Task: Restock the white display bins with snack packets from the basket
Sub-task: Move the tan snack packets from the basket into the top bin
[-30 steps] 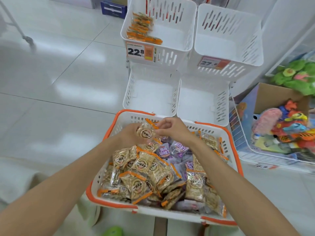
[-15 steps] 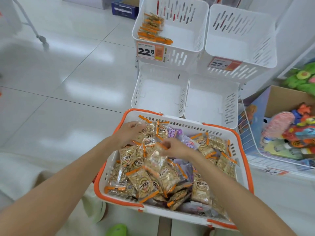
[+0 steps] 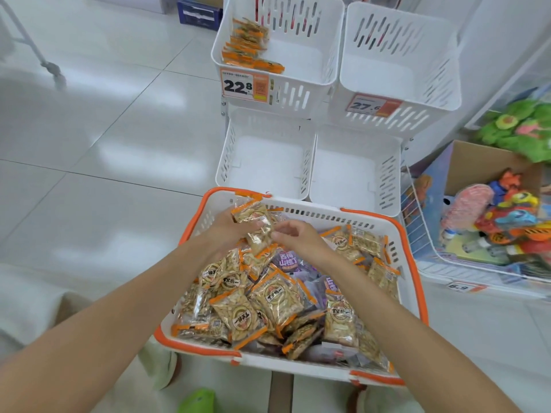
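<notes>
A white basket with an orange rim (image 3: 416, 263) sits in front of me, full of clear orange-edged snack packets (image 3: 274, 296) and some purple packets (image 3: 287, 260). My left hand (image 3: 226, 231) holds a small stack of orange-edged packets (image 3: 256, 225) above the basket's far left corner. My right hand (image 3: 298, 236) pinches the lower end of that stack. Beyond the basket stand white display bins: the upper left bin (image 3: 310, 81) holds several orange packets (image 3: 247, 46), while the upper right bin (image 3: 447, 96) and both lower bins (image 3: 226, 156) (image 3: 393, 186) hold nothing.
Price tags reading 22.8 (image 3: 244, 86) and 27.6 (image 3: 372, 105) hang on the upper bins. A wire bin (image 3: 417, 234) with a cardboard box of colourful toys (image 3: 507, 216) stands to the right. Green plush toys (image 3: 518, 129) lie behind it. White tiled floor stretches to the left.
My right hand dipped into the basket, then came back up to the stack in my left hand. That stack now looks thicker. The view has shifted a little.
</notes>
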Tool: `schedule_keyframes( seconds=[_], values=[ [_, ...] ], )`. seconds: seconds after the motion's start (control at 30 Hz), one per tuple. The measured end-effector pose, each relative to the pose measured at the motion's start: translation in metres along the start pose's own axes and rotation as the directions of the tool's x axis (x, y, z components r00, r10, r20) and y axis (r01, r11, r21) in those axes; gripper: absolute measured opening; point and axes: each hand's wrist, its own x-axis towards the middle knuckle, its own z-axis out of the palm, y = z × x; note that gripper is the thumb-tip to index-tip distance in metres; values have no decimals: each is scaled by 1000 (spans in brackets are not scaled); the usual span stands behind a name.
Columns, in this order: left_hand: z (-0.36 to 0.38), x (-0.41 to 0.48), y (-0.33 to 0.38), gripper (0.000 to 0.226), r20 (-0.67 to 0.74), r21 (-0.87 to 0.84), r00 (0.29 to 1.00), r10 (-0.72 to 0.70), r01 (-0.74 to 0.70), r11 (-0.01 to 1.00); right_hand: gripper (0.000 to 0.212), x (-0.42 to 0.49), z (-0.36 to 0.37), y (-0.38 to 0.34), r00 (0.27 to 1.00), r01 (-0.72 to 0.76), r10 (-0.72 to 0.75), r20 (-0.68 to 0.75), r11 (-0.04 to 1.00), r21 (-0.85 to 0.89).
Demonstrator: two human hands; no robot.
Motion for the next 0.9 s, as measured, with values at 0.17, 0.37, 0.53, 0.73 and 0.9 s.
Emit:
schedule_keyframes(
  seconds=[0.17, 0.37, 0.53, 0.73, 0.9],
  values=[
    [-12, 4, -7, 68, -31, -20, 999, -24, 23, 1000, 58, -13, 20, 45, 946, -16, 201, 253, 812, -583],
    [-26, -1, -6, 55, -12, -31, 1000, -2, 2, 1000, 29, -10, -6, 29, 984, -72, 120, 132, 945, -320],
    [-19, -4, 3, 43, -12, 95, 999, 49, -48, 994, 46, -2, -38, -23, 998, 10, -15, 66, 997, 76],
    [3, -3, 24, 70, 206, 192, 972, 115, -155, 969, 28, 10, -26, -57, 988, 129, -104, -118, 964, 233],
    [3, 2, 56, 52, 252, 397, 943, 218, -306, 865, 67, 16, -44, -87, 989, 140, -144, 20, 979, 145]
  ],
)
